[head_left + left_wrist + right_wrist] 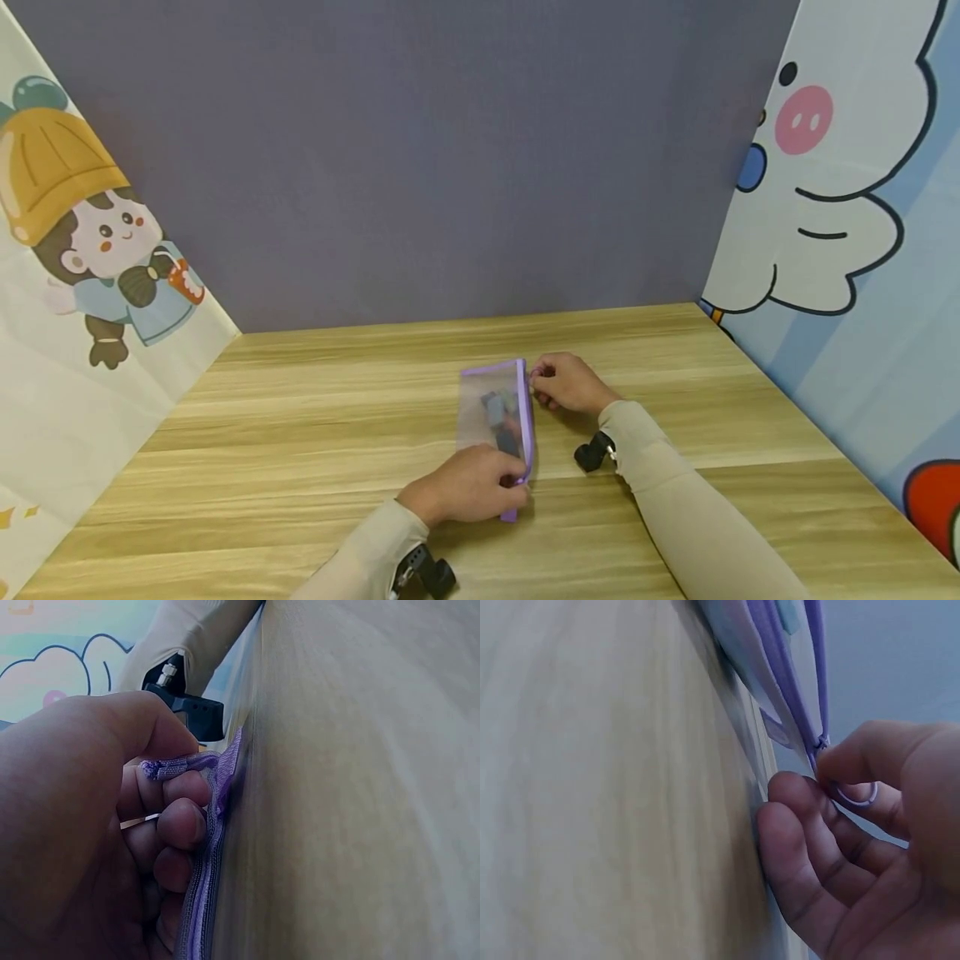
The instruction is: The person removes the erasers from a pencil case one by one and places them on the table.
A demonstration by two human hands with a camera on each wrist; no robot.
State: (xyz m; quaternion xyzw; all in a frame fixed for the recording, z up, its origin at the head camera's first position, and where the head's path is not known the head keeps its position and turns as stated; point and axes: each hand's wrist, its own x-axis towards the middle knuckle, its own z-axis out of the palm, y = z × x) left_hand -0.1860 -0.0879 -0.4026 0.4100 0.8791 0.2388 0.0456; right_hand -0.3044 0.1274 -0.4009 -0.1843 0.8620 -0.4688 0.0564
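Observation:
A see-through zip pouch (471,421) with purple trim lies on the table, its zipper edge (523,408) toward the right. Several small things (497,410) show dimly inside, some grey-blue; their kind is unclear. At the pouch's near end, my left hand (472,483) pinches the purple zipper tape between thumb and index finger; the tape end (169,768) sticks out in the left wrist view. My right hand (572,383) is by the far end of the zipper edge. In the right wrist view its thumb and index finger pinch a thin purple cord loop (859,802) joined to the pouch.
The wooden table (315,417) runs back to a grey panel (420,167). Printed cartoon panels stand along the left (45,417) and right (892,400) sides. A small black camera is strapped to each wrist.

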